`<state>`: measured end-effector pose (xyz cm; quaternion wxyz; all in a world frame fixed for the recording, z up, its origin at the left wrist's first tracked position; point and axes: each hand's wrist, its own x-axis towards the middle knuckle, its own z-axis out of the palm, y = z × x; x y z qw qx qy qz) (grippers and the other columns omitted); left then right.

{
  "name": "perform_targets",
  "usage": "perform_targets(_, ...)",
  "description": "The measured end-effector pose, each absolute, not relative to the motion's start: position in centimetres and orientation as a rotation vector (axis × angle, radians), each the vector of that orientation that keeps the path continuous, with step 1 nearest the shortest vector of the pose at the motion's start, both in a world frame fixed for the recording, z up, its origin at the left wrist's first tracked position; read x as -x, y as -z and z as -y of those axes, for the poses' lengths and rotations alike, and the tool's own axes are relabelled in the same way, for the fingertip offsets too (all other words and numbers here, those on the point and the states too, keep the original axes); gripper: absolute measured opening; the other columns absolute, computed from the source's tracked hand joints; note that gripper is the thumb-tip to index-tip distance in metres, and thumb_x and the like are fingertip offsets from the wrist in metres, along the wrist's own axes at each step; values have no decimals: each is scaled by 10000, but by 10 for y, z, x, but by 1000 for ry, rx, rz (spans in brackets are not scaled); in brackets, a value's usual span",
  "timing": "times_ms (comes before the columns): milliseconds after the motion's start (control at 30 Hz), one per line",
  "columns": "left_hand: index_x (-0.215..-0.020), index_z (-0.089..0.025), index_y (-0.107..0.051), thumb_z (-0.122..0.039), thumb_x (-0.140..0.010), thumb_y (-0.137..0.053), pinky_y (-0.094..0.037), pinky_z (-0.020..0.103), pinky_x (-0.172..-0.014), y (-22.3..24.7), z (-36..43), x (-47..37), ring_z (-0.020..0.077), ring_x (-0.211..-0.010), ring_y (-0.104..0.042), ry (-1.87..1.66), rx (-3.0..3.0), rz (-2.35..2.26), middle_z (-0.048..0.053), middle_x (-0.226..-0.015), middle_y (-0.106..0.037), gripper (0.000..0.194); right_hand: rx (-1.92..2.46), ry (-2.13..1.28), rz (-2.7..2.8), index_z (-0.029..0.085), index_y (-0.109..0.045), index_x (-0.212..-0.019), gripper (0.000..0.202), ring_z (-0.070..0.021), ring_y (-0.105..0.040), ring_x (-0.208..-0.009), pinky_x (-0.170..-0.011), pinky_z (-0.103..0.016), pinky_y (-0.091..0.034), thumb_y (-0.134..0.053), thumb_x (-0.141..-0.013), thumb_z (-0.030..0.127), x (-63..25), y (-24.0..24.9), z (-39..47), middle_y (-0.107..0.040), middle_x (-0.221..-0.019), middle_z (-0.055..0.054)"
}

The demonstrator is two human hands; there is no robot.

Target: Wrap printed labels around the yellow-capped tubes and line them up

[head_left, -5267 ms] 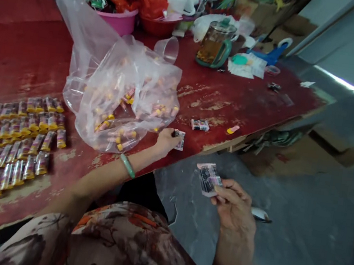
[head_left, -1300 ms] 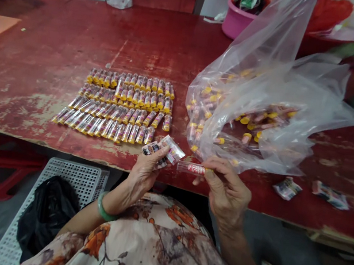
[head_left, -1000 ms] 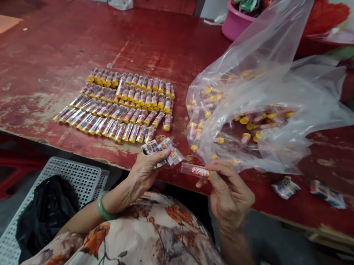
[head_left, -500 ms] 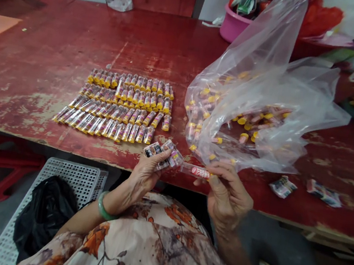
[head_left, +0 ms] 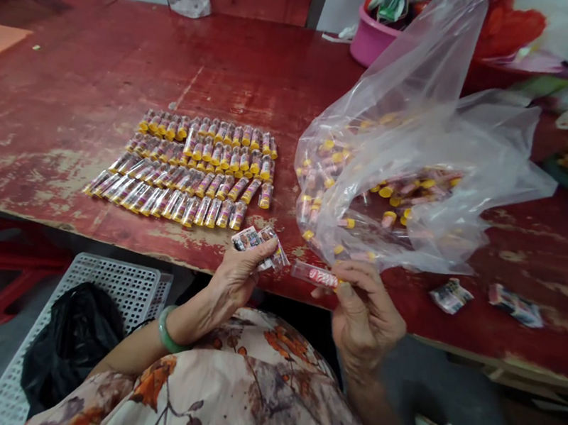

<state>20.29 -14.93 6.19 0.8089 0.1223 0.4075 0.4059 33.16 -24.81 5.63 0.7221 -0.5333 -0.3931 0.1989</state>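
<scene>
My left hand (head_left: 237,278) pinches a few small printed paper slips (head_left: 259,243) just above the near edge of the worn red table (head_left: 65,99). My right hand (head_left: 363,310) holds a small clear tube (head_left: 314,274) with a red-and-white label, lying sideways, its open end a short gap away from the slips. Several rows of filled tubes with yellow caps (head_left: 194,168) lie side by side on the table ahead of my left hand. A large clear plastic bag (head_left: 417,154) with several loose yellow-capped tubes lies right behind my right hand.
Two loose printed slips (head_left: 451,295) (head_left: 515,304) lie on the table to the right. A pink basin (head_left: 371,36) and clutter stand at the back right. Below the table at left sits a white perforated crate (head_left: 103,299) holding a black bag (head_left: 65,350).
About five seconds ago I was picking slips off the table's right end; now I face the rows of tubes. Over the last second both hands barely shifted, the tube staying beside the slips.
</scene>
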Motion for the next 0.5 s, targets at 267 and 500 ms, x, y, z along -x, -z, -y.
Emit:
perform_targets(267,-746,-124,-650,-192,-507,-894,-549,247,-614,-68,152,-207,133,-586,-639,-842,-185,-854,24,-694,-695,348,1201,-349,944,244,-701,-956,187,-174,-610,-828,-489,-253,-548,-598,-829,153,-329,-56,253,-579,-1002,-54)
perform_targets(500,-716,-116,-634,-178,-537,-876,-514,220,-524,-84,154,-207,114,-547,-602,-771,-113,-967,17,-670,-667,308,1336,99,1315,233,-673,-1026,273,-184,-630,-862,-715,-332,-543,-618,-801,88,-331,-59,254,-635,-973,-44)
